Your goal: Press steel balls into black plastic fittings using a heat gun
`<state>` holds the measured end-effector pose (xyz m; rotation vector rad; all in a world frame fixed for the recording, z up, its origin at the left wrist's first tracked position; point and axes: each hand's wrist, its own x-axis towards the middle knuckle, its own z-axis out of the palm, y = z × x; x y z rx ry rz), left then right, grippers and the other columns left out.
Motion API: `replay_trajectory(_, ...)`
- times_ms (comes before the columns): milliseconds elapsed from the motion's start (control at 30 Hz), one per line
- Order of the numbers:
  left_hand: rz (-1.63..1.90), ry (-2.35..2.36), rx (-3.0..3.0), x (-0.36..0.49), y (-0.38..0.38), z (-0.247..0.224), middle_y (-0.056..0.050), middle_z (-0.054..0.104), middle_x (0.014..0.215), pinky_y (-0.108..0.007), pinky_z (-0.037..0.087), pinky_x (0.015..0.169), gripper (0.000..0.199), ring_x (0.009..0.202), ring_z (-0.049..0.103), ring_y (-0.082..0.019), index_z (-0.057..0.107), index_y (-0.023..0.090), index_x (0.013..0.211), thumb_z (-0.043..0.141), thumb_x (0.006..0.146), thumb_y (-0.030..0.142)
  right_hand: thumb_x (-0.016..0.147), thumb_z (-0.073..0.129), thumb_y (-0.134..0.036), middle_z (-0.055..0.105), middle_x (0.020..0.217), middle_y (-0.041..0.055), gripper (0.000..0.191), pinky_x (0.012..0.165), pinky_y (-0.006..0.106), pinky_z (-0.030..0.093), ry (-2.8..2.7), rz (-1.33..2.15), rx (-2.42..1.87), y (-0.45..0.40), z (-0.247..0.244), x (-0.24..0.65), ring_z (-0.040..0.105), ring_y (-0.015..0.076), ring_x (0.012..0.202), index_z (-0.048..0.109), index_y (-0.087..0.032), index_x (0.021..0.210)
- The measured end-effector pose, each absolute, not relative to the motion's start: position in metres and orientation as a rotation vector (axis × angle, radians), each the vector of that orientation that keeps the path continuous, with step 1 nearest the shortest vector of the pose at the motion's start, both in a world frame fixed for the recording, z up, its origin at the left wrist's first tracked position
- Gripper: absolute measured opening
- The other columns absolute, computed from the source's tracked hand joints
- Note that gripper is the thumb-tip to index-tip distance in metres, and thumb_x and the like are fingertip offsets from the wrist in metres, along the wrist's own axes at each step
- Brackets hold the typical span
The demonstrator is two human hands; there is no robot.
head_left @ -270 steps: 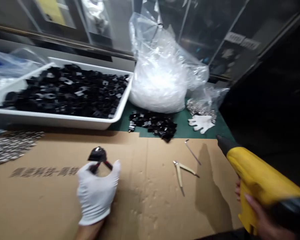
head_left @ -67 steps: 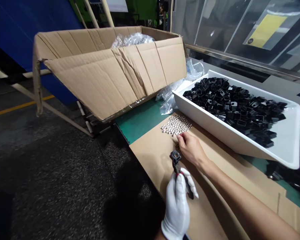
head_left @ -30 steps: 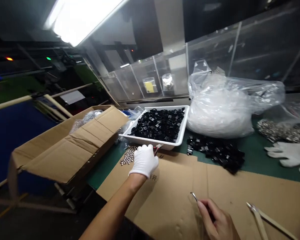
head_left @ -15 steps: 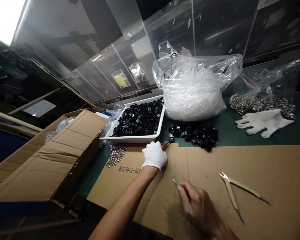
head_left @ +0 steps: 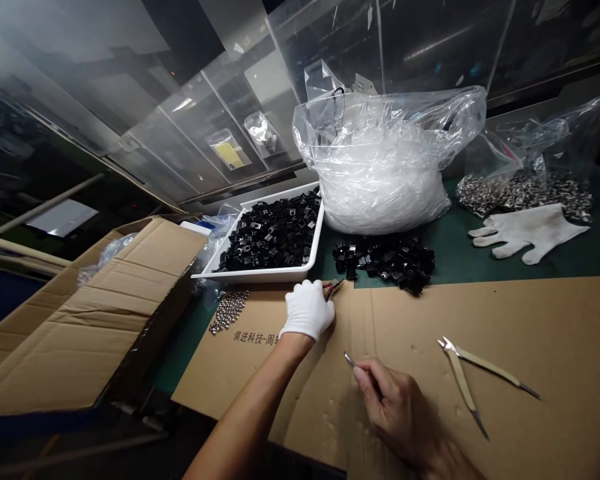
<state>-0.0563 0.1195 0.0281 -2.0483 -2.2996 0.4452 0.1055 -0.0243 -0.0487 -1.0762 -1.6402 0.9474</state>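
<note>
My left hand [head_left: 307, 311] wears a white glove and is closed around red-handled pliers [head_left: 333, 287]. Most of the pliers is hidden by the glove. Their tip points right, just short of a loose pile of small black parts [head_left: 390, 263]. Bare and lower down, my right hand [head_left: 390, 403] pinches a slim metal piece [head_left: 349, 359] between thumb and forefinger. Only its shiny end shows, so its kind is unclear. To the right of that hand, nippers with cream handles [head_left: 463, 377] lie spread on the cardboard sheet [head_left: 540, 320].
Behind my left hand stands a white tray [head_left: 260, 275] full of black parts. Small metal pieces [head_left: 229, 311] lie left on the cardboard. Farther back are a big plastic bag [head_left: 375, 167], a bag of metal parts [head_left: 525, 193] and a white glove [head_left: 530, 232]. A carton [head_left: 95, 313] stands left.
The whole view has shifted slightly. My left hand and the pliers stay close to the black pile, with the pliers showing more clearly. The right hand keeps its pinch on the metal piece.
</note>
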Motion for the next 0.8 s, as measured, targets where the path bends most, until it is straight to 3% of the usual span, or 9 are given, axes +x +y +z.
replay_trajectory(567, 0.428, -2.162, -2.135, -0.045, 0.135, 0.026, -0.018, 0.063, 0.116, -0.050, 0.041, 0.095, 0.035, 0.113, 0.057, -0.037, 0.066, 0.015, 0.114, 0.065, 0.083, 0.031, 0.112, 0.045, -0.027, 0.060, 0.072, -0.0025, 0.023, 0.060, 0.027, 0.036, -1.620, 0.932, -1.082, -0.023, -0.048, 0.107, 0.061, 0.0131, 0.062, 0.065, -0.019, 0.103)
replay_trajectory(800, 0.403, -2.219, -2.201, -0.046, 0.141, 0.015, -0.017, 0.067, 0.115, -0.045, 0.044, 0.095, 0.027, 0.113, 0.062, -0.034, 0.069, 0.017, 0.113, 0.061, 0.090, 0.029, 0.112, 0.046, -0.026, 0.062, 0.077, -0.0028, 0.020, 0.063, 0.025, 0.040, -1.533, 0.861, -1.085, -0.021, -0.040, 0.112, 0.062, 0.0116, 0.065, 0.064, -0.020, 0.108)
